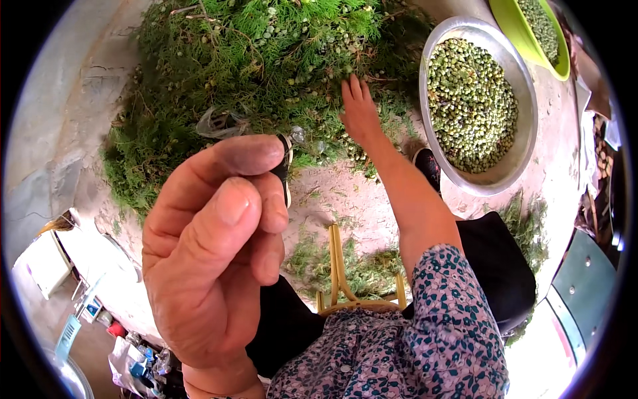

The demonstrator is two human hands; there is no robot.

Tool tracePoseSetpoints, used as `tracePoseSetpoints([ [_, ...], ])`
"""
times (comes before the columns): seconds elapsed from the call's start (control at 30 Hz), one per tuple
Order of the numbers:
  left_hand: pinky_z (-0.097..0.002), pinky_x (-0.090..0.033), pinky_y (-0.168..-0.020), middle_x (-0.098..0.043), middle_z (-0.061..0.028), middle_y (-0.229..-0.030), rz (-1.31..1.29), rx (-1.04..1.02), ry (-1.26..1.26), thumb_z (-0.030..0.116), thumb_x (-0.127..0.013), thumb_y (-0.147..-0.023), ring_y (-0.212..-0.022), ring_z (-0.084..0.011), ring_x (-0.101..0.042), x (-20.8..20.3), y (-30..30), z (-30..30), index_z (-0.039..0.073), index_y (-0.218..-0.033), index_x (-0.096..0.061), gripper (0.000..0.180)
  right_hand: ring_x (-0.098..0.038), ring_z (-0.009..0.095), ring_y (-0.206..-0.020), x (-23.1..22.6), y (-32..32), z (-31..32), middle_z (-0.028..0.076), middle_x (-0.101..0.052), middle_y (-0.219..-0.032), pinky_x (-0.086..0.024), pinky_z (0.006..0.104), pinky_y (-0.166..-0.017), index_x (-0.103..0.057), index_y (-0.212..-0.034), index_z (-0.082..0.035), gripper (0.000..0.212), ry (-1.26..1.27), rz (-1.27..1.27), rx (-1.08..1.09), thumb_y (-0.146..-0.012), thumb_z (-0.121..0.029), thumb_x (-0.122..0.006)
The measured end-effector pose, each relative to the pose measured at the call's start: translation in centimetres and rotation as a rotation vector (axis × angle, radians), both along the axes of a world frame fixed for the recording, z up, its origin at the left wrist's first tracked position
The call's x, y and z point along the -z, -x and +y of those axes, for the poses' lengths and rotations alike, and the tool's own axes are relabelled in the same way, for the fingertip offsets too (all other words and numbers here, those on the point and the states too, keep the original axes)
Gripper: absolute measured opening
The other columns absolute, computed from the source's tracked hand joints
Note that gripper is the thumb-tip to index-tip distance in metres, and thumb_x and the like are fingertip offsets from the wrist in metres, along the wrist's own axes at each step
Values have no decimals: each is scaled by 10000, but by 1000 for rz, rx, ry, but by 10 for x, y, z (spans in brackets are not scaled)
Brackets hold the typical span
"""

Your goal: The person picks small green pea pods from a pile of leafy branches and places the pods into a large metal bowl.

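Left hand [212,246] is curled, can't tell if it's pinching anything, right hand's [362,120] fingers are loosely open with green branches [266,80] at their tips, and imo a careless rightward swing could tip the metal bowl [526,153] beside them.

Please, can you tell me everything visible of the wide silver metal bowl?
The wide, oval-looking silver metal bowl has a broad, shiny rim and smooth sloping sides. It stands opening upward on the pale floor, right of the heap of feathery green branches. Small round green cones fill much of it; its bottom is hidden. The left hand and right hand are both away from it. A black shoe is close to its left edge; contact is unclear.
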State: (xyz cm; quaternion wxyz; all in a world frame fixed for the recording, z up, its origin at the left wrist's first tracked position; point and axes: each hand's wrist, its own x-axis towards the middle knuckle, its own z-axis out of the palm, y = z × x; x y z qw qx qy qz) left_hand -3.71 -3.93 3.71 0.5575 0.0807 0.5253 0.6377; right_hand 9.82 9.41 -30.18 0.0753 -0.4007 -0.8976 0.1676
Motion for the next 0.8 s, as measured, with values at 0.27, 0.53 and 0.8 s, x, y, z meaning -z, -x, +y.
tracePoseSetpoints([
  [0.27, -194, -350, -425, -505, -74, -771, 24, 39, -10, 128, -467, -900, -478, -84, -441, -1, 3, -4, -77, -1127, -428, 308, -514, 334, -930, -5, -27, -27, 196, -364, -1289, -430, 415, -814, -527, -1085, -42, 425, 202, -186, 0, -684, -105, -656],
  [0.53, -194, -343, -428, -501, -75, -768, -10, -13, 31, 112, -452, -903, -478, -86, -439, 1, 0, 3, -80, -1130, -431, 297, -300, 332, -1237, 10, -9, -38, 145, -297, -1354, -360, 418, -939, -433, -1205, -38, 524, 36, -71, -113, -718, -72, -623],
  [0.8, -188, -346, -428, -506, -76, -770, 0, 28, -18, 111, -458, -900, -481, -86, -450, 0, -1, -3, -79, -1128, -434, 298, -366, 345, -1187, 1, -50, -35, 140, -347, -1308, -395, 429, -883, -466, -1165, -58, 431, 104, -165, -22, -747, -60, -568],
])
